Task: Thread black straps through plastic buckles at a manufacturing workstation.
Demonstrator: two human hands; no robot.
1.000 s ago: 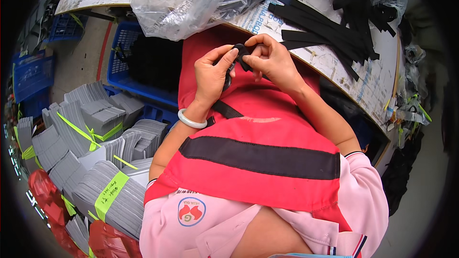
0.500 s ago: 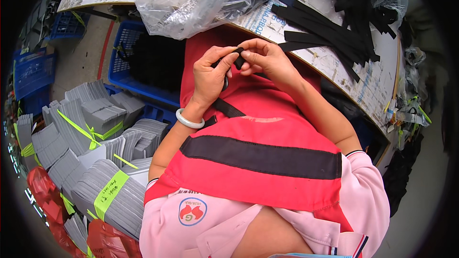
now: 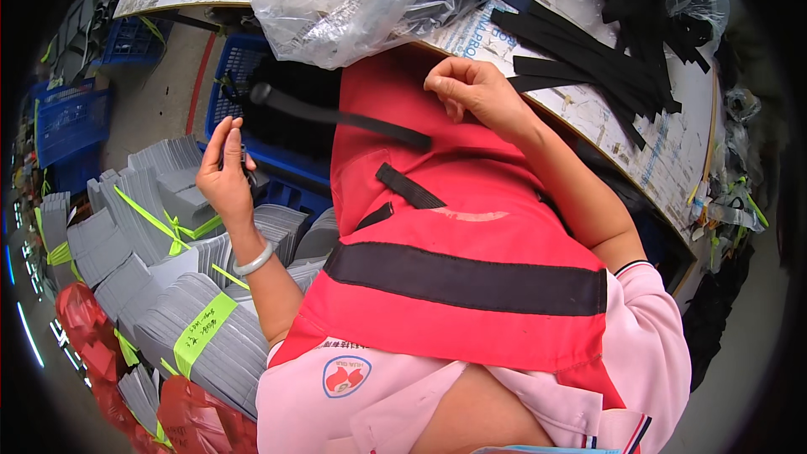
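Note:
A black strap (image 3: 349, 118) with a rounded end hangs in mid-air, blurred, between my hands and apart from both. My left hand (image 3: 225, 175) is over at the left, near the blue basket's front corner. Its thumb and forefinger point up, while the other fingers curl round a small dark object that I cannot make out. My right hand (image 3: 479, 94) hovers above the red apron (image 3: 471, 176) by the table edge, fingers curled in and nothing visible in them. A short black strap piece (image 3: 408, 186) lies across the apron.
A blue basket (image 3: 220, 76) holding black pieces stands ahead on the left. Bundles of grey sheets (image 3: 189, 328), tied with yellow-green bands, crowd the left side. On the worktable (image 3: 672, 151) lie black strips (image 3: 572, 46) and a clear plastic bag (image 3: 324, 13).
My hands were together on a small black piece; now they are apart. The left has swung left and down, the right stays near its place, and the strap flies loose toward the basket.

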